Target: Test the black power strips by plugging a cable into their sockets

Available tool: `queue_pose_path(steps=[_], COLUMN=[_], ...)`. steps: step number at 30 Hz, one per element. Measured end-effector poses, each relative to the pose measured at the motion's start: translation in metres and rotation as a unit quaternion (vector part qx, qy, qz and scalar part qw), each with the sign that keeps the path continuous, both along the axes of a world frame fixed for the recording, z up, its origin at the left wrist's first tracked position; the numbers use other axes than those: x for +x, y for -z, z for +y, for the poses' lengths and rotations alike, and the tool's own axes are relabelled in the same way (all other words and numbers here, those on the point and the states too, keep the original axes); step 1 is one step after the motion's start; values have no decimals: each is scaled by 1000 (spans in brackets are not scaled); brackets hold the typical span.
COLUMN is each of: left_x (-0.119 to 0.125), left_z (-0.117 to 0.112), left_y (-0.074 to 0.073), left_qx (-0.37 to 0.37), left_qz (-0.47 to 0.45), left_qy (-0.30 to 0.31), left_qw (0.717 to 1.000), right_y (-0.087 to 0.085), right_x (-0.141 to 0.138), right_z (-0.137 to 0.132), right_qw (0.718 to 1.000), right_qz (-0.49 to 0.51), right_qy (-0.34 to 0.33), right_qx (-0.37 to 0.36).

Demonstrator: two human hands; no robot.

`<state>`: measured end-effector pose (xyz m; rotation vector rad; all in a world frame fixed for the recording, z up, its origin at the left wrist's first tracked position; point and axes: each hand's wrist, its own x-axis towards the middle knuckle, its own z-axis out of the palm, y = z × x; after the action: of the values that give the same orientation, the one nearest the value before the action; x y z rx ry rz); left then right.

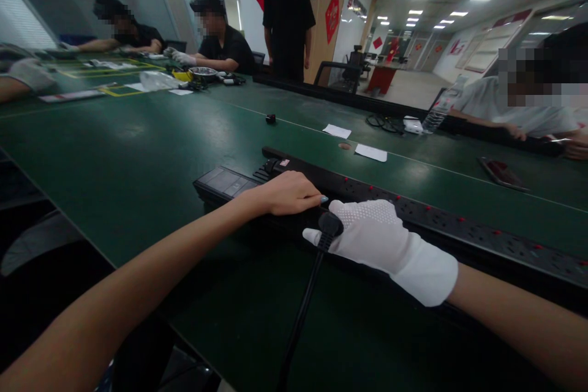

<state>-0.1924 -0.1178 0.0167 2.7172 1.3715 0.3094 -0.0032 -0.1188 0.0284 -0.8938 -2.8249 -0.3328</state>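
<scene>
My bare left hand [294, 192] is closed, knuckles up, over a black case with grey panels [225, 182] and dark parts beside it. What its fingers grip, if anything, is hidden. Close by on the right, my right hand [370, 226] wears a white dotted glove and is closed around a black power plug [331, 224]. The plug's cord [301, 309] runs down toward the table's near edge. Behind both hands lies a long black power strip [441, 214] with several sockets and small red switches, stretching to the right.
The green table [138, 141] carries a small black block [271, 118], white paper slips [371, 152], a coiled black cable [384, 124], a water bottle [443, 107] and a dark phone [501, 173]. Several people sit around the table; one person stands behind it.
</scene>
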Motion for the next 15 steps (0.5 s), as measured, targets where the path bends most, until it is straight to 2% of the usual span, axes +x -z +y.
queue_pose_path(steps=[15], left_x=[0], left_z=[1], left_y=[1], left_qx=[13], left_qz=[12], left_qy=[-2], left_qw=[1000], right_y=[3], right_x=[2], right_z=[0], right_qw=[1000], right_qz=[13], right_qy=[2], right_qx=[17])
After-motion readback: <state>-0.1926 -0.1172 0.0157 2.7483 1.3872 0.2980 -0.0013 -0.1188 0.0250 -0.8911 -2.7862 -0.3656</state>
